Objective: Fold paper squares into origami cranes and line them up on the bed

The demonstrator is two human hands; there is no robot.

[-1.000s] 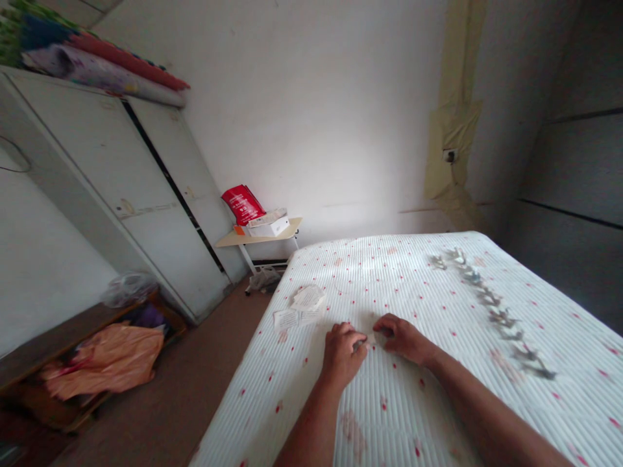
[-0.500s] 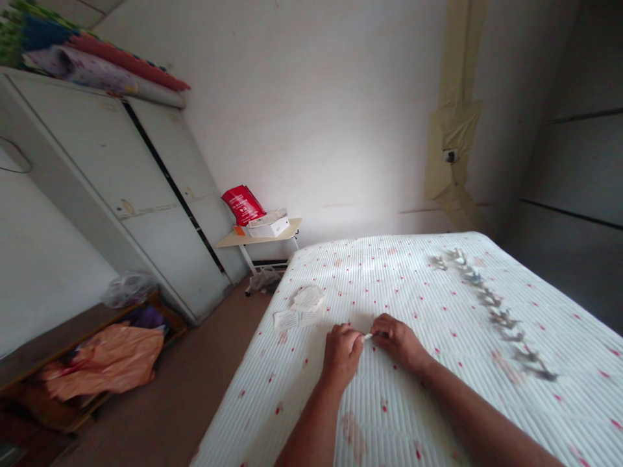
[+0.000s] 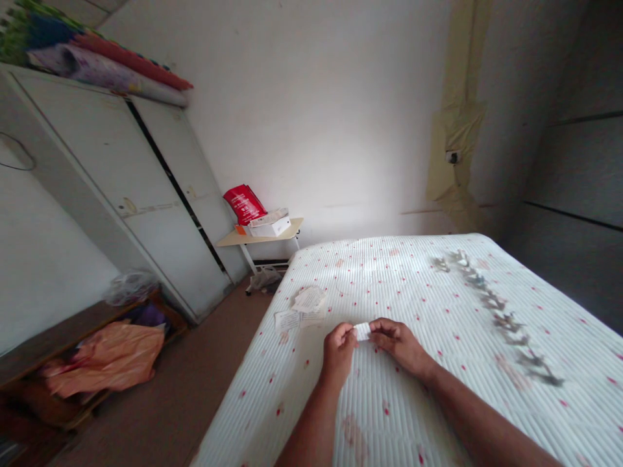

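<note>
A small folded piece of paper, whitish with faint marks, is stretched between my two hands just over the bed. My left hand pinches its left edge, and my right hand pinches its right edge. Several loose printed paper sheets lie on the bed to the left, beyond my left hand. Over on the right, several small folded paper figures stand in a slanting row, and one more figure sits beside its far end.
The bed has a white ribbed cover with red dots. Behind it stand a small table with a white box and a red bag. A wardrobe and a bench with orange cloth are on the left.
The paper between my hands has turned from a thin edge to a wider flat face. My fingers have shifted slightly apart around it.
</note>
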